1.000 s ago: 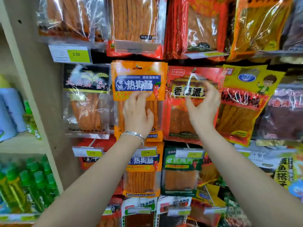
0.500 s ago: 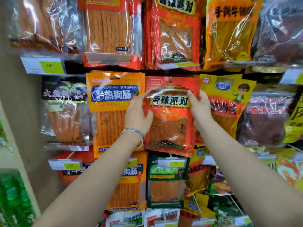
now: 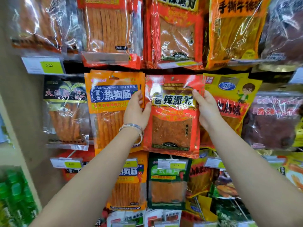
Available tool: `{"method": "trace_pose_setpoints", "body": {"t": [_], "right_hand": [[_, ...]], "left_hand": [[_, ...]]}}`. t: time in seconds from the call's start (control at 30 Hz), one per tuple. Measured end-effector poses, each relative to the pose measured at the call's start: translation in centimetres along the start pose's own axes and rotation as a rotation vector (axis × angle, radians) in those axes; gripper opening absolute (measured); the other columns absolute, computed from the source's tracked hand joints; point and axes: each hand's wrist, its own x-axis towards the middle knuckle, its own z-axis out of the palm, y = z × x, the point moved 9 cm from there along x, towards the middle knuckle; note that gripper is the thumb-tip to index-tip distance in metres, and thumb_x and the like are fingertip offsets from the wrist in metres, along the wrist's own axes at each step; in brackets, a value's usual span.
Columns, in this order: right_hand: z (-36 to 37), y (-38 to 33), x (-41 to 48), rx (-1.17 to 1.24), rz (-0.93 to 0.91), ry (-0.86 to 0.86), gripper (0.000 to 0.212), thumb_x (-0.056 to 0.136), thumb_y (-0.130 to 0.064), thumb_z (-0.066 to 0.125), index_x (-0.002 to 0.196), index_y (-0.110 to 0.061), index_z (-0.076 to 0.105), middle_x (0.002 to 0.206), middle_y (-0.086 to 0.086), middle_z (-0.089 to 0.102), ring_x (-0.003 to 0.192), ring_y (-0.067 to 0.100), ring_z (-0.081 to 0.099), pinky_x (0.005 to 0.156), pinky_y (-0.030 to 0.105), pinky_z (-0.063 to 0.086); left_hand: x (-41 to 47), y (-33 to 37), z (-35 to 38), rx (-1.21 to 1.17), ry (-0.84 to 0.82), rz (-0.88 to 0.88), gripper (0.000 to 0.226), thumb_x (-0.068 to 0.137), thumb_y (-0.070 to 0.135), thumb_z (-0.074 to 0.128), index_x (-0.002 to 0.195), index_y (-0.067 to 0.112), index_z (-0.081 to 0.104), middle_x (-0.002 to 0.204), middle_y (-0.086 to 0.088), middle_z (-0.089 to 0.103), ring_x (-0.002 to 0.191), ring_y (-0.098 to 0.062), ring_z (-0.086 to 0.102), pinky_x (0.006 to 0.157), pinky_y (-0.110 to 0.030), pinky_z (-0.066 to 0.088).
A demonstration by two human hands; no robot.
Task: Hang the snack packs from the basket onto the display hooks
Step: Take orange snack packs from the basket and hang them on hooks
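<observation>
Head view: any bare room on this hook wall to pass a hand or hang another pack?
Bare: the beige side panel left of the black pack, below the price tag; a dark strip above the yellow pack. Elsewhere crowded: orange pack, red pack and yellow pack sit edge to edge, with left hand and right hand gripping the red pack's sides.

Red snack pack (image 3: 172, 115) held flat against display wall, both hands at its upper edges. Left hand (image 3: 136, 110) grips left edge, thumb on front, silver bracelet (image 3: 132, 128) on wrist. Right hand (image 3: 205, 108) grips right edge, fingertips near yellow title band. Orange pack (image 3: 111, 102) just beside on left, yellow pack (image 3: 232, 95) on right, partly behind red one. Green pack (image 3: 167, 182) hangs below. Price tag (image 3: 43, 65) reading 2.00 upper left. Green bottles (image 3: 14, 199) lower left, blurred.
</observation>
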Motion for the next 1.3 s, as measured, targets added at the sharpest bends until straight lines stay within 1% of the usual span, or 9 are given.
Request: {"method": "trace_pose_setpoints", "body": {"t": [0.17, 0.33, 0.4, 0.5, 0.7, 0.9, 1.1, 1.2, 1.3], "right_hand": [[-0.4, 0.1, 0.2, -0.049, -0.006, 0.016, 0.019, 0.095, -0.025, 0.056, 0.11, -0.017, 0.064, 0.116, 0.008, 0.066, 0.114, 0.028, 0.059, 0.102, 0.052, 0.044], [-0.6, -1.3, -0.3, -0.29, -0.163, 0.091, 0.019, 0.094, -0.033, 0.055, 0.109, -0.021, 0.059, 0.1, -0.013, 0.064, 0.09, -0.008, 0.058, 0.077, 0.018, 0.043], [-0.5, -1.7, -0.4, -0.369, -0.201, 0.124, 0.025, 0.095, -0.034, 0.052, 0.115, -0.019, 0.056, 0.1, -0.015, 0.06, 0.09, -0.006, 0.054, 0.074, 0.014, 0.038], [-0.2, -2.1, -0.7, -0.422, -0.227, 0.125, 0.021, 0.095, -0.035, 0.052, 0.111, -0.02, 0.053, 0.095, -0.012, 0.058, 0.088, 0.003, 0.054, 0.075, 0.021, 0.04], [0.1, -2.4, -2.1, -0.592, -0.28, 0.163, 0.044, 0.093, -0.032, 0.057, 0.129, -0.008, 0.048, 0.121, 0.006, 0.057, 0.112, 0.02, 0.053, 0.096, 0.034, 0.042], [-1.3, -1.3, -4.1, -0.695, -0.258, 0.234, 0.06, 0.09, -0.032, 0.062, 0.139, -0.006, 0.04, 0.132, 0.012, 0.048, 0.114, 0.02, 0.049, 0.101, 0.035, 0.041], [-7.0, -1.9, -7.2, -0.665, -0.346, 0.474, 0.049, 0.088, -0.029, 0.065, 0.129, -0.009, 0.047, 0.12, 0.003, 0.047, 0.11, 0.019, 0.05, 0.1, 0.035, 0.039], [-11.2, -3.0, -8.0, -0.722, -0.378, 0.662, 0.061, 0.083, -0.028, 0.07, 0.131, -0.002, 0.044, 0.127, 0.014, 0.049, 0.121, 0.029, 0.042, 0.103, 0.034, 0.029], [-15.0, -2.4, -5.9, -0.73, -0.188, 0.62, 0.081, 0.08, -0.039, 0.073, 0.141, -0.002, 0.033, 0.141, 0.017, 0.04, 0.133, 0.029, 0.033, 0.111, 0.039, 0.025]], "left_hand": [[1.3, -0.3, 0.7, -0.014, -0.053, -0.078, 0.059, 0.092, 0.026, 0.057, 0.143, 0.013, 0.031, 0.137, -0.003, 0.051, 0.12, -0.016, 0.053, 0.091, -0.022, 0.039], [2.0, -0.5, -0.1, 0.035, -0.022, -0.13, 0.05, 0.09, 0.021, 0.061, 0.137, 0.012, 0.045, 0.105, 0.002, 0.059, 0.078, -0.005, 0.057, 0.081, -0.022, 0.047], [2.0, -0.6, -0.6, 0.043, 0.008, -0.125, 0.04, 0.09, 0.019, 0.061, 0.128, 0.011, 0.054, 0.096, 0.004, 0.057, 0.075, -0.006, 0.054, 0.08, -0.022, 0.046], [2.0, -0.5, -1.5, 0.028, 0.054, -0.111, 0.028, 0.091, 0.017, 0.058, 0.118, 0.011, 0.059, 0.09, 0.006, 0.057, 0.073, -0.005, 0.054, 0.077, -0.024, 0.047], [0.9, 0.1, -1.0, 0.028, -0.001, -0.049, 0.036, 0.088, 0.015, 0.061, 0.123, 0.011, 0.053, 0.101, 0.0, 0.056, 0.071, -0.01, 0.054, 0.079, -0.03, 0.052], [-1.5, 0.9, 0.3, 0.068, -0.028, 0.072, 0.035, 0.084, 0.02, 0.063, 0.116, 0.016, 0.052, 0.112, -0.002, 0.052, 0.076, -0.01, 0.055, 0.067, -0.01, 0.038], [-4.7, 4.9, 4.6, 0.107, -0.164, 0.301, 0.028, 0.081, 0.018, 0.063, 0.107, 0.021, 0.059, 0.107, 0.007, 0.05, 0.091, -0.01, 0.054, 0.084, -0.031, 0.047], [-5.8, 6.3, 7.5, 0.141, -0.196, 0.328, 0.028, 0.081, 0.019, 0.062, 0.109, 0.022, 0.059, 0.113, 0.003, 0.056, 0.106, -0.017, 0.052, 0.089, -0.03, 0.042], [-6.0, 7.7, 10.7, 0.134, -0.206, 0.301, 0.033, 0.082, 0.018, 0.059, 0.114, 0.022, 0.059, 0.111, 0.001, 0.057, 0.104, -0.016, 0.052, 0.089, -0.026, 0.039]]}}
